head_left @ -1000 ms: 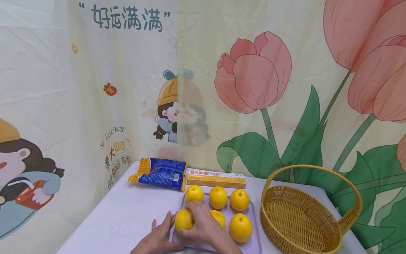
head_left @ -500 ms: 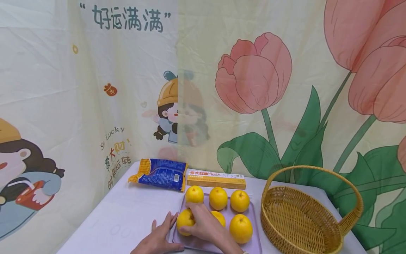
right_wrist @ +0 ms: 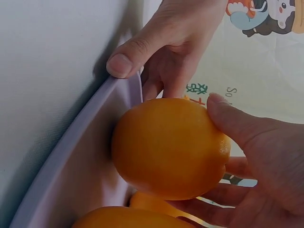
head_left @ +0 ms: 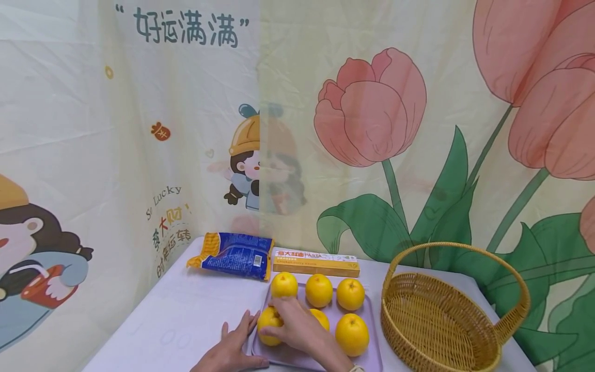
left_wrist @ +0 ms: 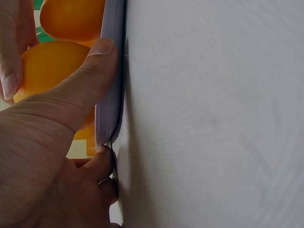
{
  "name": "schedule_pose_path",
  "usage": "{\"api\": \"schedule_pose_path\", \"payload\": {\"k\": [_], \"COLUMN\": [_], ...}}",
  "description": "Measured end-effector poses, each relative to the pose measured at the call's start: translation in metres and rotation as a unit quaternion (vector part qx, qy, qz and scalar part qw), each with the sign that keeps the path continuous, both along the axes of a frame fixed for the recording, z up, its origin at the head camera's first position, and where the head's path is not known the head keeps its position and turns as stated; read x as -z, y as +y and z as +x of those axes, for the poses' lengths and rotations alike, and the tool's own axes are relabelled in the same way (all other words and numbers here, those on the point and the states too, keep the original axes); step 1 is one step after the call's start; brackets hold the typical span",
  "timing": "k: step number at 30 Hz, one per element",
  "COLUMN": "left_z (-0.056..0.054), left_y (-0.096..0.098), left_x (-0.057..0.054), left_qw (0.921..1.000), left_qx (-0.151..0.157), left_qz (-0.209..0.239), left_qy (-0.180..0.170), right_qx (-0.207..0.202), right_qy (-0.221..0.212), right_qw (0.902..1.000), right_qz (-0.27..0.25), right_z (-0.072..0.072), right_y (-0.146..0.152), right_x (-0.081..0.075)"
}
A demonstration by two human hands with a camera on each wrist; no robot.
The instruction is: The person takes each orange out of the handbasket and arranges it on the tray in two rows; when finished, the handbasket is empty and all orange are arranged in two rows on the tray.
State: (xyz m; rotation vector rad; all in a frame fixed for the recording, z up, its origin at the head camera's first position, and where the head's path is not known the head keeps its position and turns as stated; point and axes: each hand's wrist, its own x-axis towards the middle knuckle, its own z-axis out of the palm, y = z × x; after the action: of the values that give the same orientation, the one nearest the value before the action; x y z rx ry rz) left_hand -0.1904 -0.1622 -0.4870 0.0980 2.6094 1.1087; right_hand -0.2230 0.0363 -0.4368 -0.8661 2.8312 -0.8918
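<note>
In the head view my right hand (head_left: 302,330) holds an orange (head_left: 268,325) at the front left of a light purple tray (head_left: 375,351). The right wrist view shows the thumb on one side of this orange (right_wrist: 171,147) and fingers behind it, with its lower side close to the tray floor. My left hand (head_left: 231,349) grips the tray's front left corner, the thumb lying along the rim and the other fingers at the side. Several more oranges sit on the tray, among them a front right orange (head_left: 351,335); one in the middle is partly hidden by my right hand.
A wicker basket (head_left: 437,320) with a tall handle stands right of the tray. Behind the tray lie a pasta box (head_left: 316,263) and a blue and yellow packet (head_left: 239,256). A printed curtain (head_left: 288,222) hangs along the table's back edge.
The orange in my right hand has turned a little and shifted slightly within the tray's front left corner. My left hand has stayed in place at the tray.
</note>
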Motion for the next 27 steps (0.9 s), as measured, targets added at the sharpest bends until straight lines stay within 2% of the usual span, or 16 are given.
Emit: {"api": "schedule_pose_path", "payload": {"k": [9, 13, 19, 27], "left_z": [-0.0007, -0.0012, -0.0015, -0.0018], "left_y": [-0.0006, -0.0001, 0.0003, -0.0008], "left_x": [0.0011, 0.0019, 0.0031, 0.0032], "left_qw": [1.0000, 1.0000, 1.0000, 0.9999], "left_qx": [0.002, -0.001, -0.005, -0.002], "left_qz": [0.002, 0.000, -0.003, -0.006], "left_qy": [0.002, -0.002, -0.003, -0.008], "right_qx": [-0.011, -0.009, 0.003, 0.006], "right_qy": [0.046, 0.052, 0.033, 0.004], "right_qw": [0.9982, 0.9964, 0.9968, 0.9989], "right_qz": [0.037, 0.066, 0.073, 0.047], "right_z": [-0.0013, 0.0003, 0.0011, -0.0037], "right_y": [-0.0021, -0.0021, 0.0007, 0.0019], "right_x": [-0.0013, -0.0024, -0.0011, -0.0002]}}
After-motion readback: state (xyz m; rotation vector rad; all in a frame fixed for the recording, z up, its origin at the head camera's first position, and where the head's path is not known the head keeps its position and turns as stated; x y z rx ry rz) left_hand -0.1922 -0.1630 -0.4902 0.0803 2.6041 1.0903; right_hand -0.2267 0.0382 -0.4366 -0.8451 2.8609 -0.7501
